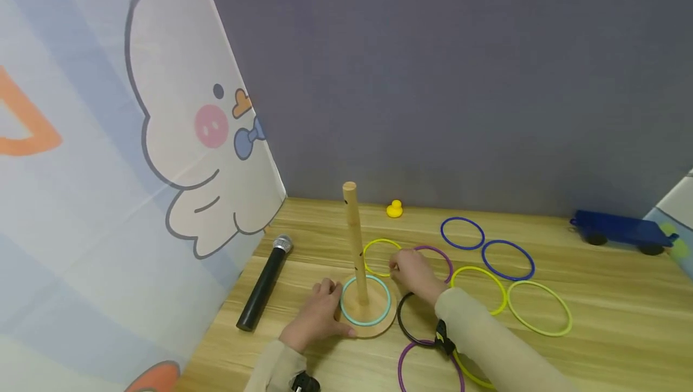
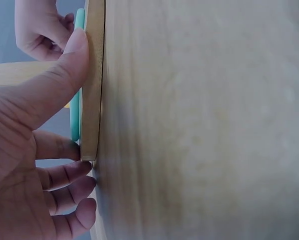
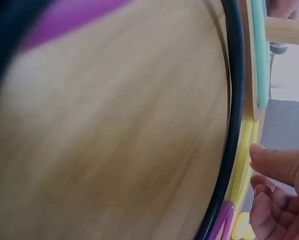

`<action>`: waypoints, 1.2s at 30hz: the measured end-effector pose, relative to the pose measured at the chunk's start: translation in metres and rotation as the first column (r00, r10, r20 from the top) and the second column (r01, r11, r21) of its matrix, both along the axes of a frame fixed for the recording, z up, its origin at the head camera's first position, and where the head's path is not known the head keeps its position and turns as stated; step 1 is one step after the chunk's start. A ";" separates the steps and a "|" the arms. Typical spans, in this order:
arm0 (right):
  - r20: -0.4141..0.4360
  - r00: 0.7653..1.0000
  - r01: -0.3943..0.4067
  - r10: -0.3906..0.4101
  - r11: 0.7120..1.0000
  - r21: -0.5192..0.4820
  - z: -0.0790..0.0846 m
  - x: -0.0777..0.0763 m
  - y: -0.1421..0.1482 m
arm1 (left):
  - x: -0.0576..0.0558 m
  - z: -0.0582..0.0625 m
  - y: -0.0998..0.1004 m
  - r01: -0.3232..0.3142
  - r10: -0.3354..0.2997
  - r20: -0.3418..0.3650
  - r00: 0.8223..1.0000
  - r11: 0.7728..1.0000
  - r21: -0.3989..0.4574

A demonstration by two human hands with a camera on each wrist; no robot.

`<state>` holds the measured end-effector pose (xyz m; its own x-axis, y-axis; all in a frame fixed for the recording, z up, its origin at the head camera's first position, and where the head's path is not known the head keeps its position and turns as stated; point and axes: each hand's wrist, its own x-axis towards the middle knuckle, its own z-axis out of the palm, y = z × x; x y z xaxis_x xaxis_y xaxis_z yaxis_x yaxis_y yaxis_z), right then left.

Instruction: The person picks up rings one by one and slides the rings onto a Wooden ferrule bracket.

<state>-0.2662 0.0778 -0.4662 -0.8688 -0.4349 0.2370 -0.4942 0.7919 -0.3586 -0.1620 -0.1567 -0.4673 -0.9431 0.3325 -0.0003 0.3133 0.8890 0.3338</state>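
The left hand (image 1: 316, 318) grips the near-left edge of the ring-toss stand (image 1: 358, 257), thumb and fingers spread around its round base (image 1: 352, 308), probably to keep the tall post from sliding or tipping, while the turquoise ring (image 1: 366, 324) lies flat there, encircling the post. Just right of the stand, the right hand (image 1: 415, 275) has bent fingers beside the yellow ring (image 1: 383, 240); whether they pinch it I cannot tell. The black ring (image 1: 399, 315) lies right of the stand, seemingly for easy reach, with the microphone (image 1: 265, 284) left of it, out of the way.
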 end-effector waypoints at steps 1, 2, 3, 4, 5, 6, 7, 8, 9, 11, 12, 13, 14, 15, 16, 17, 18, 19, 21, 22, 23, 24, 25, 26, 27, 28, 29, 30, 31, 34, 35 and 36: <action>-0.004 1.000 0.011 -0.011 1.000 -0.004 0.000 -0.002 0.000 | 0.000 0.000 0.000 0.000 0.000 0.001 1.000 1.000 0.004; -0.008 0.999 0.032 -0.032 0.999 -0.004 0.001 -0.003 0.001 | 0.000 0.000 0.001 -0.001 0.001 0.002 1.000 1.000 0.002; -0.009 0.998 0.062 -0.062 0.998 -0.010 0.001 -0.005 0.001 | 0.000 0.000 0.001 -0.002 0.002 0.001 1.000 1.000 0.000; -0.002 0.995 0.095 -0.095 0.995 -0.015 0.003 -0.007 0.001 | 0.000 -0.001 0.001 -0.004 0.004 0.001 1.000 1.000 -0.004; -0.003 0.992 0.126 -0.126 0.992 -0.021 0.005 -0.009 0.002 | 0.000 -0.002 0.001 -0.005 0.005 0.001 1.000 1.000 -0.008; -0.001 0.988 0.156 -0.156 0.987 -0.034 0.006 -0.012 0.003 | 0.000 -0.002 0.002 -0.005 0.005 -0.001 1.000 1.000 -0.013; 0.003 0.984 0.180 -0.180 0.983 -0.042 0.007 -0.016 0.003 | -0.001 -0.003 0.001 -0.006 0.006 -0.004 1.000 1.000 -0.021; 0.016 0.979 0.205 -0.204 0.978 -0.040 0.007 -0.021 0.005 | -0.002 -0.004 0.001 -0.005 0.005 -0.005 1.000 1.000 -0.031; 0.039 0.974 0.224 -0.222 0.974 -0.046 0.007 -0.026 0.006 | -0.002 -0.004 0.002 -0.003 0.002 -0.005 1.000 0.999 -0.036; 0.081 0.968 0.244 -0.238 0.968 -0.067 0.004 -0.035 0.010 | -0.002 -0.004 0.003 0.000 0.000 -0.002 1.000 0.999 -0.048; 0.098 0.965 0.249 -0.242 0.966 -0.073 0.003 -0.040 0.011 | -0.002 -0.004 0.004 0.000 0.000 0.002 1.000 0.999 -0.049; 0.114 0.964 0.251 -0.242 0.965 -0.072 0.001 -0.043 0.013 | -0.001 -0.004 0.004 0.001 -0.001 0.005 1.000 0.999 -0.050; 0.127 0.961 0.256 -0.246 0.964 -0.071 0.000 -0.045 0.013 | -0.001 -0.003 0.005 0.002 -0.002 0.006 1.000 0.999 -0.052; 0.135 0.960 0.258 -0.247 0.964 -0.072 -0.001 -0.047 0.014 | 0.000 -0.003 0.005 0.003 -0.002 0.007 1.000 0.999 -0.053; 0.136 0.959 0.260 -0.249 0.963 -0.070 -0.001 -0.048 0.013 | 0.000 -0.003 0.005 0.002 -0.002 0.007 1.000 0.998 -0.056; 0.140 0.958 0.262 -0.251 0.963 -0.067 -0.002 -0.049 0.012 | 0.000 -0.003 0.005 0.002 -0.001 0.006 1.000 0.998 -0.058; 0.144 0.957 0.264 -0.253 0.962 -0.064 -0.002 -0.050 0.011 | 0.000 -0.003 0.004 -0.001 0.001 0.005 1.000 0.998 -0.061; 0.147 0.955 0.269 -0.258 0.961 -0.061 -0.002 -0.052 0.009 | 0.000 -0.003 0.004 -0.003 0.004 0.003 1.000 0.998 -0.063; 0.152 0.950 0.282 -0.271 0.958 -0.056 -0.001 -0.054 0.005 | -0.001 -0.003 0.002 -0.011 0.011 0.004 1.000 0.998 -0.058; 0.155 0.947 0.292 -0.281 0.955 -0.053 -0.002 -0.054 0.005 | 0.000 -0.003 0.002 -0.013 0.013 0.006 1.000 0.999 -0.053; 0.163 0.945 0.297 -0.285 0.953 -0.055 -0.002 -0.054 0.004 | 0.000 -0.003 0.002 -0.015 0.016 0.008 1.000 0.999 -0.047; 0.165 0.943 0.300 -0.288 0.952 -0.056 -0.002 -0.054 0.004 | 0.000 -0.004 0.002 -0.017 0.017 0.010 1.000 0.999 -0.043; 0.170 0.940 0.308 -0.295 0.949 -0.059 0.000 -0.054 0.006 | 0.000 -0.003 0.003 -0.014 0.014 0.009 1.000 0.999 -0.039; 0.183 0.938 0.310 -0.294 0.948 -0.066 0.002 -0.054 0.008 | 0.000 -0.003 0.004 -0.011 0.011 0.008 1.000 0.999 -0.037; 0.197 0.935 0.314 -0.294 0.946 -0.078 0.004 -0.054 0.010 | 0.000 -0.003 0.004 -0.009 0.009 0.007 1.000 0.999 -0.035; 0.213 0.933 0.316 -0.291 0.944 -0.094 0.007 -0.054 0.013 | 0.000 -0.002 0.005 -0.007 0.007 0.006 1.000 0.999 -0.032; 0.226 0.932 0.315 -0.284 0.943 -0.111 0.011 -0.053 0.015 | 0.000 -0.002 0.005 -0.006 0.006 0.005 1.000 1.000 -0.031; 0.242 0.931 0.311 -0.273 0.940 -0.138 0.015 -0.052 0.018 | 0.000 -0.002 0.004 -0.005 0.005 0.005 1.000 1.000 -0.028; 0.262 0.929 0.311 -0.261 0.935 -0.171 0.019 -0.051 0.021 | 0.000 -0.002 0.004 -0.005 0.005 0.005 1.000 1.000 -0.024; 0.339 0.920 0.301 -0.196 0.909 -0.290 0.034 -0.044 0.031 | 0.001 -0.002 0.002 -0.003 0.003 0.005 1.000 1.000 -0.011; 0.367 0.914 0.301 -0.171 0.894 -0.333 0.038 -0.041 0.034 | 0.001 -0.003 0.001 -0.003 0.003 0.006 1.000 1.000 -0.009; 0.403 0.904 0.305 -0.140 0.873 -0.381 0.043 -0.038 0.037 | 0.001 -0.003 0.000 -0.004 0.004 0.006 1.000 1.000 -0.007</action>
<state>-0.3043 0.1147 -0.4227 -0.9891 -0.1470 0.0124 -0.0980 0.5925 -0.7996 -0.1612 -0.1566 -0.4702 -0.9443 0.3289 -0.0086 0.3079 0.8925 0.3295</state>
